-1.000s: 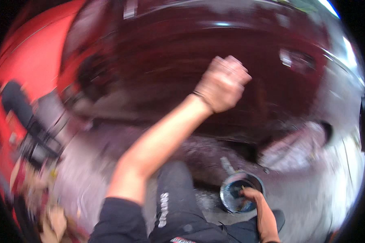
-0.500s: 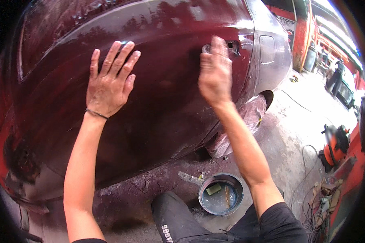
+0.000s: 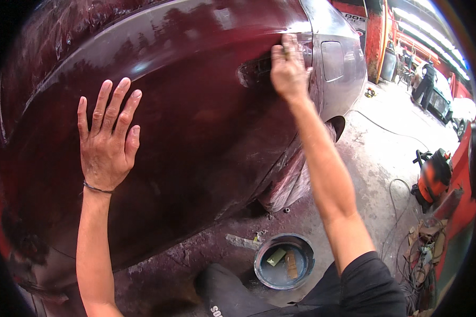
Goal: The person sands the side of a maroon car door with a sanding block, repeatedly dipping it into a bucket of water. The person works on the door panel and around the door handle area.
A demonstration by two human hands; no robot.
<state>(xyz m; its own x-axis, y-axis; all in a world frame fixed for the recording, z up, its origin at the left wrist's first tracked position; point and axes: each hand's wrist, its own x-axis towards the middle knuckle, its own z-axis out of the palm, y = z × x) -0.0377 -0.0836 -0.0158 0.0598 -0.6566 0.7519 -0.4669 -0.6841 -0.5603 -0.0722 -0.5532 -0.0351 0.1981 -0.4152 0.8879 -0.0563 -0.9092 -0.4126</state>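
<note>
Two blocks (image 3: 276, 257) lie in the bucket (image 3: 297, 244); left hand (image 3: 107, 153) spread, right hand (image 3: 290, 75) blurred, its grip unclear.

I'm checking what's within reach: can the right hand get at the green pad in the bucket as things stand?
Likely yes: the bucket is open-topped and nothing covers the green pad. The right hand is up near the door-handle recess, though, and blur hides whether its grip is free.
</note>
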